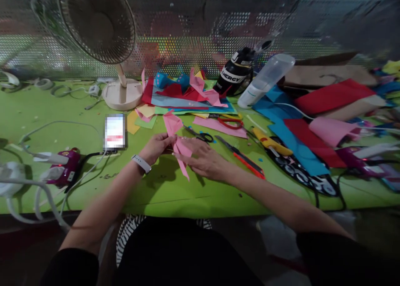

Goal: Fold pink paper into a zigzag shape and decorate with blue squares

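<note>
- Beige desk fan (128, 97), beyond and left of the left hand (158, 146)
- Lit phone (114, 131), near that hand's left
- Purple socket block (65, 169) with white plugs, farther left
- Black bottle (231, 75) marked ENERGY, beyond the right hand (206, 160)
- Translucent bottle (264, 82), beyond and right of it

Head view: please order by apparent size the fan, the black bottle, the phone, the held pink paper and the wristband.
1. Fan
2. Black bottle
3. Held pink paper and phone: too alike to rank, the paper being partly hidden
4. Wristband
</note>
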{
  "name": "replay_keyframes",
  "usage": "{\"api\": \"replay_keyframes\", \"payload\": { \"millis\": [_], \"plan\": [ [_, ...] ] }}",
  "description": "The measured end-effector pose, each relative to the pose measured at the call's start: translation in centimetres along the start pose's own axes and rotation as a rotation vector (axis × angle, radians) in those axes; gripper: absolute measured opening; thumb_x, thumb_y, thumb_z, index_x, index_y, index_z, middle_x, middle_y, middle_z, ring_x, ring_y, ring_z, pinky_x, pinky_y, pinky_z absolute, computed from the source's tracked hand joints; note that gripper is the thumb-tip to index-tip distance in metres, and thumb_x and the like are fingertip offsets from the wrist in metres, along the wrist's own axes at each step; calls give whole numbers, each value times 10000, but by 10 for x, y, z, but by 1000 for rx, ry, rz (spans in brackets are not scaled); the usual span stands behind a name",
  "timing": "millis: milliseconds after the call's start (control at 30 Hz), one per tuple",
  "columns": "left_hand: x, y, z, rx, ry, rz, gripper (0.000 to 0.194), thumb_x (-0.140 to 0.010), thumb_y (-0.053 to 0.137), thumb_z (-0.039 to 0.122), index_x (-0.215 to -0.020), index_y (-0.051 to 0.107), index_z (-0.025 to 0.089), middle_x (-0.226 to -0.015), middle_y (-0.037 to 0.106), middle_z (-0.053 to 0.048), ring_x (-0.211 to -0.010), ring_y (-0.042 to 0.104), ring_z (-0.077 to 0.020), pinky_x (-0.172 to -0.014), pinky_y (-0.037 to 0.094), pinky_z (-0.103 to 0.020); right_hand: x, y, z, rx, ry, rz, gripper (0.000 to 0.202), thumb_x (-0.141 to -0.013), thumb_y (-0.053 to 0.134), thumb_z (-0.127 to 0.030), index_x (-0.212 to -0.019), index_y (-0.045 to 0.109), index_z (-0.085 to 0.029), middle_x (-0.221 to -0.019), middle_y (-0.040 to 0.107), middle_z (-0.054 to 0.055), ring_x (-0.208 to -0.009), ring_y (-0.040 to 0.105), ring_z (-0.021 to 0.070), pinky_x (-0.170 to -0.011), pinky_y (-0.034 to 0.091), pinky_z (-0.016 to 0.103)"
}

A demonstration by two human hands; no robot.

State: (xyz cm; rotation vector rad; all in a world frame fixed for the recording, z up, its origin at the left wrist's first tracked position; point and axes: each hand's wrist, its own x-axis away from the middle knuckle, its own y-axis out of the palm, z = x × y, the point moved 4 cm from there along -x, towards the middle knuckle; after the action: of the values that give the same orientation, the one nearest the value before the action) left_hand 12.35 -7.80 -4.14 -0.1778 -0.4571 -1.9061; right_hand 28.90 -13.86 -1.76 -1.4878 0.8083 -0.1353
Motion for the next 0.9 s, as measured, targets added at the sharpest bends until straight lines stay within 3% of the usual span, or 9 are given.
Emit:
{"api": "replay_keyframes", "payload": {
  "millis": [100,233,367,467,567,633,733,800,900],
  "plan": [
    [-10,2,-6,-26,-58,-45,286,-686,819,362,-710,646,136,-608,649,-2,-516,579,-92,-523,484,-227,2,19,-5,64,-84,-53,396,-941,483,-130,-1315,582,-211,-1423,527,113,-1353,450,246,-1119,394,478],
    [-14,-7,-8,-134,-47,26,266,-693,807,341,-654,628,148,-587,642,7,-512,561,-93,-530,472,-228,-1,34,-7,40,-82,-102,381,-964,426,-103,-1272,620,-214,-1351,597,91,-1292,524,207,-1088,447,447],
    [-14,-19,-5,-300,-37,76,222,-786,718,363,-759,637,158,-637,653,6,-540,585,-112,-569,495,-255,-3,38,-10,44,-143,-3,348,-969,422,-78,-1211,655,-167,-1313,624,99,-1261,553,197,-1053,490,402],
    [-9,-25,3,-717,6,136,224,-853,634,382,-815,619,162,-634,639,-11,-548,595,-144,-555,487,-279,-2,40,-12,48,-197,80,299,-959,452,-73,-1126,694,-127,-1204,690,110,-1160,629,206,-996,537,368],
    [5,-24,18,-1267,232,312,270,-866,614,424,-864,606,153,-705,646,-51,-656,623,-203,-598,494,-326,1,44,-11,48,-192,88,284,-950,474,-73,-1104,701,-146,-1147,717,99,-1103,659,201,-943,568,359],
    [15,-16,19,-1473,412,233,236,-883,605,384,-908,611,149,-894,677,-93,-838,644,-236,-704,519,-359,3,45,-10,39,-175,75,290,-947,475,-68,-1105,700,-160,-1133,722,93,-1092,662,196,-924,576,358],
    [27,-10,8,-1519,616,-11,189,-926,557,299,-1054,607,168,-1174,648,-98,-1076,605,-233,-884,511,-384,5,44,-10,17,-159,63,294,-951,471,-80,-1118,696,-169,-1142,717,92,-1102,653,199,-919,573,363],
    [31,-12,1,-1478,658,-87,205,-950,517,273,-1117,589,179,-1229,636,-89,-1121,593,-216,-931,501,-379,6,43,-10,5,-151,64,289,-961,466,-101,-1112,700,-178,-1142,716,84,-1094,654,196,-923,566,360],
    [33,-16,-6,-1448,680,-100,226,-950,521,282,-1139,576,171,-1252,629,-97,-1145,587,-226,-955,494,-396,7,41,-12,-14,-137,74,261,-963,480,-133,-1066,716,-178,-1102,728,74,-1037,669,194,-889,565,338]
  ]
}}
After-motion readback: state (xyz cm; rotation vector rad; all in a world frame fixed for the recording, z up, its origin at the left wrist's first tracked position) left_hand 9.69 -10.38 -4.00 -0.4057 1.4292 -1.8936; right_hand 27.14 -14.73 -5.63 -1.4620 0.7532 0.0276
